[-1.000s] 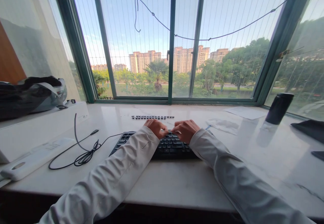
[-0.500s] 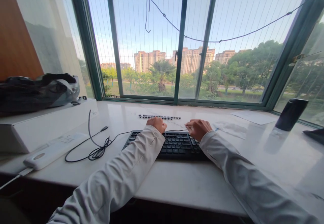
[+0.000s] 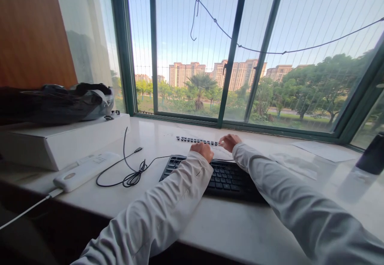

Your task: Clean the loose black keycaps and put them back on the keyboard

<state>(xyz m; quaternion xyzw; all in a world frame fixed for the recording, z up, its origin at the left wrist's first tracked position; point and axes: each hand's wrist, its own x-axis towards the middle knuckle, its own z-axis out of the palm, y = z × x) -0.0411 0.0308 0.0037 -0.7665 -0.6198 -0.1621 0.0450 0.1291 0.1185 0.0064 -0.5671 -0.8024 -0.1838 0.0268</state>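
Note:
A black keyboard (image 3: 227, 178) lies on the white marble sill, partly covered by my forearms. My left hand (image 3: 203, 150) is closed, knuckles up, over the keyboard's far edge; its fingertips are hidden, so what it holds cannot be seen. Beyond the keyboard, small black keycaps (image 3: 192, 139) lie in two rows. My right hand (image 3: 230, 142) reaches past the keyboard to the right end of these rows. Its fingers are pinched together by the last keycaps, and anything between them is too small to make out.
The keyboard's coiled cable (image 3: 132, 178) lies to the left, beside a white power strip (image 3: 85, 171). A white box (image 3: 60, 141) carries a dark bag (image 3: 60, 103). Rightward are crumpled clear plastic (image 3: 295, 165), paper (image 3: 322, 151) and a dark cylinder (image 3: 372, 155). A window frame (image 3: 222, 122) borders the sill.
My right hand has moved from above the keyboard's right part to the keycap rows behind it. My left hand stays over the keyboard's far edge. The view has turned left.

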